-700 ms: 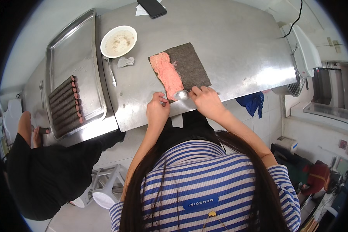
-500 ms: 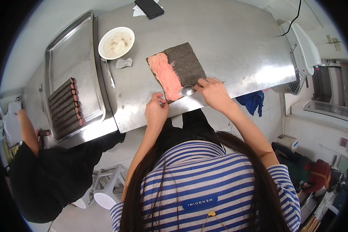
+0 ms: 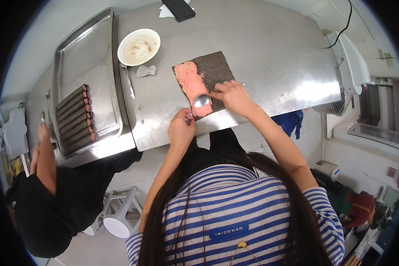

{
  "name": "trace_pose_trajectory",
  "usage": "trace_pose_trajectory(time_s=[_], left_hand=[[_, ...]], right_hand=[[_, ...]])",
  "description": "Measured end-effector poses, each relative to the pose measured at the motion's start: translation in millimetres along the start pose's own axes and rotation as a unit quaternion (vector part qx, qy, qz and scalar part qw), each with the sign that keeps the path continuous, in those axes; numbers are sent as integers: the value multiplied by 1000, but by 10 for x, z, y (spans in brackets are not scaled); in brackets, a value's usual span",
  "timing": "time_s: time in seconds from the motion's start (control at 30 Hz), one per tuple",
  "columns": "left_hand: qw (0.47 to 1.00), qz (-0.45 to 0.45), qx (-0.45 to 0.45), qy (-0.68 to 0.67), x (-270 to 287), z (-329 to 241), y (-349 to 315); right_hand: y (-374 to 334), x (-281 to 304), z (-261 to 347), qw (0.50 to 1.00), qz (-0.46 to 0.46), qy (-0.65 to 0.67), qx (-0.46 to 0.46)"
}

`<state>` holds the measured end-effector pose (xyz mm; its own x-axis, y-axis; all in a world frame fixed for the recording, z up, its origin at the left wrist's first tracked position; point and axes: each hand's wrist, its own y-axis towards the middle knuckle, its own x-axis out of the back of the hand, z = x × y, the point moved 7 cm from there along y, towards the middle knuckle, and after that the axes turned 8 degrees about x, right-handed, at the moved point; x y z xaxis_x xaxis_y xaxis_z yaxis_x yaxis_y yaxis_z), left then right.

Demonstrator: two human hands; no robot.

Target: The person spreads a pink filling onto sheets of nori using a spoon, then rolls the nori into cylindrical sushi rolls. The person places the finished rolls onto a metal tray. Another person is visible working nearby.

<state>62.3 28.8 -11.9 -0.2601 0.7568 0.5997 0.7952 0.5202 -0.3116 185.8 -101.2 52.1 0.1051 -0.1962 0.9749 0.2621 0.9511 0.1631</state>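
A dark seaweed sheet (image 3: 219, 66) lies flat on the metal table. Its left part carries a long strip of pink paste (image 3: 191, 82). My right hand (image 3: 232, 95) is closed round the handle of a metal spoon (image 3: 202, 101); the spoon's bowl rests on the lower end of the paste, and the handle tip pokes out past my fingers. At the sheet's near left corner, my left hand (image 3: 181, 126) has its thumb and fingertips pinched together on the edge.
Left of the sheet are a white bowl (image 3: 138, 31) of cloudy liquid, a second spoon (image 3: 130, 83) and a crumpled tissue (image 3: 146, 71). A metal tray (image 3: 86, 48) holds several seaweed rolls (image 3: 73, 113). A co-worker's hands (image 3: 43, 135) are beside it. A phone (image 3: 178, 9) lies at the back.
My right hand has moved left with the spoon, bringing its bowl from the paste's right edge onto the paste. The co-worker's arms have shifted, and a second hand now shows.
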Motion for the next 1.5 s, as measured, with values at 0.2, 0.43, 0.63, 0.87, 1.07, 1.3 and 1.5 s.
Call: trace_pose_trajectory(time_s=[0.2, 0.43, 0.63, 0.87, 1.07, 1.3, 1.5], left_hand=[[1000, -4, 2, 0, 17, 21, -14], [1000, 8, 17, 1, 4, 7, -24], [999, 20, 31, -6, 15, 20, -17], [998, 31, 54, -9, 33, -3, -18], [999, 10, 31, 6, 2, -16, -20], [995, 21, 29, -93, 42, 7, 24], [956, -15, 26, -292, -32, 200, 339]], right_hand=[[161, 167, -79, 1000, -21, 1, 9], [437, -57, -231, 999, 2, -11, 33], [704, 153, -529, 999, -17, -3, -45], [414, 12, -385, 997, 48, 25, 47], [874, 3, -622, 998, -30, -31, 37], [858, 133, -692, 992, 2, -15, -128], [522, -148, -422, 971, 16, 25, -238]])
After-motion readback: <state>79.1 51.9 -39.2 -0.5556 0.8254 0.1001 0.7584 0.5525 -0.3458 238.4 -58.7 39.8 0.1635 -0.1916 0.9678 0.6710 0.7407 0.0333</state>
